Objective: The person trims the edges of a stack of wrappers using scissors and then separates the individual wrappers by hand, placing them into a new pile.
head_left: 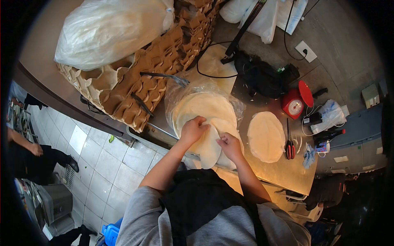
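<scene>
In front of my body lies a stack of thin round pastry sheets (196, 107) on clear plastic wrap (239, 107). My left hand (194, 131) is closed, pinching the edge of the top pastry sheet (209, 147), which is partly lifted and folded so that a flap hangs toward me. My right hand (230, 146) pinches the same sheet a little to the right, thumb and fingers together. Right of the stack, another pale round sheet (266, 137) lies flat on the metal table (283, 176). Scissors (290, 148) with red-and-black handles lie beside that sheet.
Stacked egg trays (111, 92) stand at the left, with a full plastic bag (111, 33) on top. A red scale (292, 104), a black bag (260, 76) and a bottle (330, 135) stand at the back right. Another person's arm (24, 141) shows at far left.
</scene>
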Available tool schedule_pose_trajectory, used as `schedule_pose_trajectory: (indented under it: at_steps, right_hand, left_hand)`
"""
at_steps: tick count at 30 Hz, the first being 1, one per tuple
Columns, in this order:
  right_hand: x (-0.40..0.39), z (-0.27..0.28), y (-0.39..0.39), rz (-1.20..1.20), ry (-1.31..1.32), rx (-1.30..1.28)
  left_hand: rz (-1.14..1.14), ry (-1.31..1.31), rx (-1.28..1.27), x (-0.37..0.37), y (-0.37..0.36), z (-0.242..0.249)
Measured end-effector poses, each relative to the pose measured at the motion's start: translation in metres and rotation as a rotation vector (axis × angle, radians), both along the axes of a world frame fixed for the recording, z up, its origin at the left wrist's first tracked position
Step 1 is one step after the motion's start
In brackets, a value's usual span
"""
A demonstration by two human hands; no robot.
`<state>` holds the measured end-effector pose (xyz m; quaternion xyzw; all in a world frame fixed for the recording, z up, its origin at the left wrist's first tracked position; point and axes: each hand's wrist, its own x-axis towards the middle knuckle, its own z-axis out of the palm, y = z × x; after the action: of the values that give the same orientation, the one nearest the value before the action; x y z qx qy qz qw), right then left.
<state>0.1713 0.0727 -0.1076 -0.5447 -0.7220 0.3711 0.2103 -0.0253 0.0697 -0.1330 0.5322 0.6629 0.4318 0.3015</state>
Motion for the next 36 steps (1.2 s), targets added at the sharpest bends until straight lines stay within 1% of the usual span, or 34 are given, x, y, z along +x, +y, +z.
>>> schedule_pose_trajectory:
  at_steps: [3, 6, 9, 12, 13, 16, 18, 19, 22, 23, 26, 30, 33, 36]
  right_hand:
    - [-0.018, -0.015, 0.013, -0.036, 0.122, 0.018]
    - [-0.040, -0.007, 0.017, -0.094, -0.071, 0.116]
    - [-0.050, -0.005, 0.019, -0.209, -0.160, 0.255]
    - [-0.056, -0.002, 0.026, -0.191, -0.119, 0.322]
    - [-0.060, -0.001, 0.028, -0.176, -0.177, 0.302]
    - [-0.078, 0.002, 0.037, -0.132, -0.322, 0.239]
    - [-0.085, 0.002, 0.039, -0.105, -0.395, 0.190]
    - [-0.085, -0.005, 0.040, -0.100, -0.384, 0.223]
    - [-0.080, -0.023, 0.042, -0.080, -0.372, 0.310]
    - [-0.079, -0.024, 0.042, -0.070, -0.378, 0.328]
    - [-0.070, -0.025, 0.038, -0.084, -0.421, 0.370]
    - [-0.051, -0.027, 0.037, -0.133, -0.427, 0.409]
    - [-0.037, -0.019, 0.033, -0.167, -0.485, 0.351]
    - [-0.018, -0.023, 0.032, -0.191, -0.483, 0.360]
  left_hand:
    - [-0.115, 0.018, -0.150, 0.000, 0.005, 0.018]
    - [-0.105, 0.056, -0.105, 0.006, 0.004, 0.021]
    - [0.063, 0.208, 0.092, 0.000, 0.004, 0.011]
    - [0.140, 0.286, 0.112, -0.016, 0.010, 0.014]
    - [0.127, 0.331, 0.011, -0.020, 0.010, 0.017]
    - [0.199, 0.412, -0.021, -0.022, 0.010, 0.024]
    - [0.073, 0.459, 0.113, -0.015, 0.004, 0.018]
    - [0.008, 0.480, 0.179, -0.010, -0.001, 0.014]
    - [-0.133, 0.578, 0.189, 0.001, -0.013, -0.001]
    - [-0.190, 0.571, 0.130, -0.003, -0.016, -0.004]
    - [-0.188, 0.676, 0.130, -0.002, -0.018, -0.006]
    - [-0.186, 0.697, 0.140, 0.000, -0.016, -0.010]
    - [-0.184, 0.713, 0.138, -0.001, -0.016, -0.009]
    - [-0.177, 0.715, 0.166, -0.001, -0.017, -0.008]
